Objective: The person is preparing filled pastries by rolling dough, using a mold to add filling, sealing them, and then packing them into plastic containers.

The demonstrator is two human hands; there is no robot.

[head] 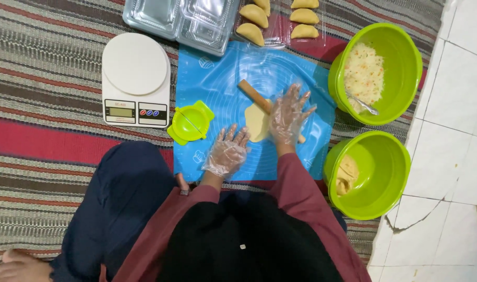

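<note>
Right hand, in a clear plastic glove, lies flat with fingers spread on the wooden rolling pin. No closed grip, the palm just presses down. The pin sits diagonally across a pale dough sheet near the middle of the blue silicone mat, which lies on the striped floor mat.

Left hand, also gloved, is open and flat on the blue mat just beside the dough's lower left edge. It holds nothing, and I can't tell if it touches the dough.

Risks as I read them:
- One-hand pressure sits toward the pin's near end, so the sheet could likely roll uneven, thin or torn on that side.
- No flour visible on the mat. The dough may stick to the pin or mat and stretch when lifted.
- Loose glove film could catch under the pin.
- The mat lies on soft fabric, so it may creep or wrinkle under the push.
- Green dumpling press sits at the mat's left edge, near the left hand, easy to knock.
- Green bowl of filling with a spoon and green bowl of dough sit just to the right, within elbow range.
</note>
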